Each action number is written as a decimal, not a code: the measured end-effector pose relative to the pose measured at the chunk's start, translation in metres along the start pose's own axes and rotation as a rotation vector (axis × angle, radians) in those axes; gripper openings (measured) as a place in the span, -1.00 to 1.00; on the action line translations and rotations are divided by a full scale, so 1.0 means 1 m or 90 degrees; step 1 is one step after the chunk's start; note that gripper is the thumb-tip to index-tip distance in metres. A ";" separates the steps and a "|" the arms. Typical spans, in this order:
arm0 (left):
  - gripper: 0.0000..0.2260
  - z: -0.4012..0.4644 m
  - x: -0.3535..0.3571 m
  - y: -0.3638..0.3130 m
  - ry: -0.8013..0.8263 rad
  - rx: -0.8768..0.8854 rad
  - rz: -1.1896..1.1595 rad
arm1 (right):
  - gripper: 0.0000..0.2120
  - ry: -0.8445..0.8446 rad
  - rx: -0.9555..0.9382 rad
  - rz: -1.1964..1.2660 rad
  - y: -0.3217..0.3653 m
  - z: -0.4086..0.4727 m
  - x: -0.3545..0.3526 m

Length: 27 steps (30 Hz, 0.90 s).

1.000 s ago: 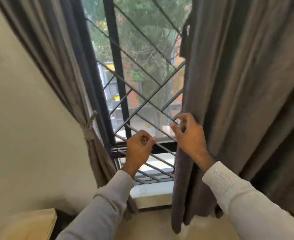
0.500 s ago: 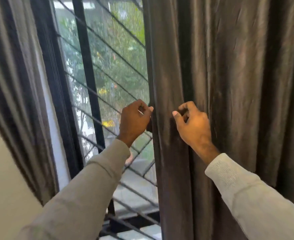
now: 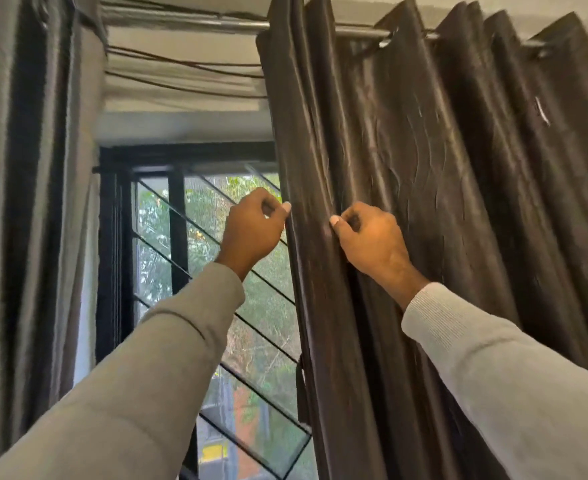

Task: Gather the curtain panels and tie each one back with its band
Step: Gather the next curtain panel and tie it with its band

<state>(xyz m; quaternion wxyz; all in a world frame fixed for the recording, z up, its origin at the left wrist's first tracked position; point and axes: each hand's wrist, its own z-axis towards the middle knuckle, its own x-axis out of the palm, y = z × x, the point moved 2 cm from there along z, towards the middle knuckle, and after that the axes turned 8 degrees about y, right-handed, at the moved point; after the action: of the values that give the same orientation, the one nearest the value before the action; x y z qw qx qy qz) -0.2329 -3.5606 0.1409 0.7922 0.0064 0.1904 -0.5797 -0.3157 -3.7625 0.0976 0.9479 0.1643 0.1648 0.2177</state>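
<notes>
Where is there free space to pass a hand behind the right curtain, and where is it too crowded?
Free: the gap between the left hand at the right curtain edge and the window frame, in front of the grille. Also under the rod, above the window. Crowded: the folds around the right hand, and the left curtain against the frame.

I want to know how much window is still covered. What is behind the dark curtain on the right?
Left of the dark curtain, the window grille and greenery show. Both hands, left hand and right hand, grip its edge folds. Whatever lies behind the fabric is hidden.
</notes>
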 end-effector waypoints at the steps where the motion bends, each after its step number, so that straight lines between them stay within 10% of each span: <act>1: -0.70 0.006 -0.002 -0.005 -0.001 -0.006 -0.013 | -0.75 0.006 -0.005 0.034 0.004 0.010 -0.001; 11: -0.34 0.038 0.009 -0.060 -0.070 -0.014 0.040 | -0.79 0.032 -0.028 0.148 0.008 0.080 -0.012; 19: -0.80 0.041 -0.011 -0.089 -0.186 -0.116 0.463 | -0.84 0.081 -0.046 0.099 0.003 0.097 -0.024; 23: -0.81 0.038 -0.065 -0.066 -0.269 -0.302 0.368 | -0.88 0.094 -0.030 0.105 0.003 0.101 -0.030; 27: -0.85 0.046 -0.062 -0.087 -0.146 -0.234 0.300 | -0.56 0.105 -0.048 0.144 0.017 0.098 -0.035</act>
<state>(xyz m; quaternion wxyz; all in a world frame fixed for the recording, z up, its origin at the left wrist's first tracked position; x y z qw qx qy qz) -0.3151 -3.5432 0.2211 0.9090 -0.1579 0.1946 -0.3331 -0.3138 -3.7878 0.2001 0.9062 0.1277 0.2140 0.3417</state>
